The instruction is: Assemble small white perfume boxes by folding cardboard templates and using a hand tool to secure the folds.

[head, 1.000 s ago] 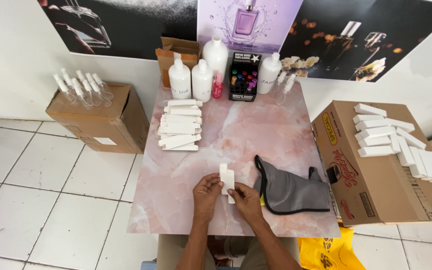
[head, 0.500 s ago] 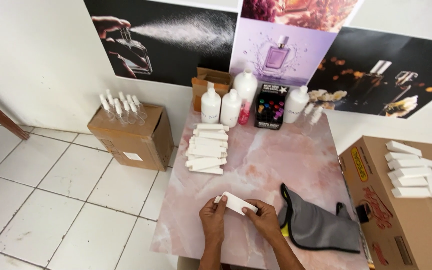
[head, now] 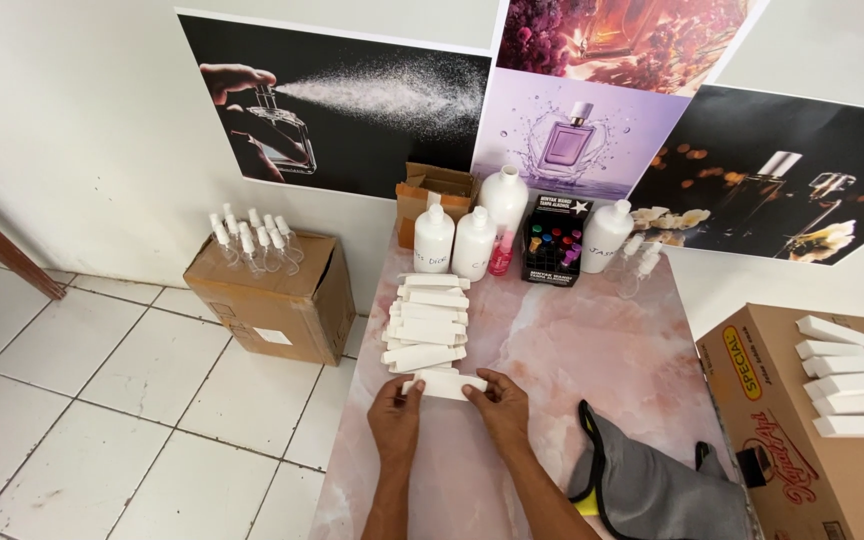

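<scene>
A small white carton box (head: 446, 385) lies sideways on the pink marble-look table (head: 592, 350), held at both ends. My left hand (head: 395, 415) grips its left end and my right hand (head: 499, 403) its right end. The box sits at the near end of a stack of several matching white boxes (head: 425, 322) piled along the table's left side.
White plastic bottles (head: 472, 240), a pink spray bottle (head: 501, 253) and a black box of small vials (head: 556, 242) stand at the table's back. A grey pouch (head: 652, 487) lies at front right. Cardboard boxes stand on both sides: left one (head: 272, 295) with spray bottles, right one (head: 802, 440) topped with white boxes.
My hands carried the white box forward and left across the table to the near end of the stack. The camera view tilted up toward the wall posters.
</scene>
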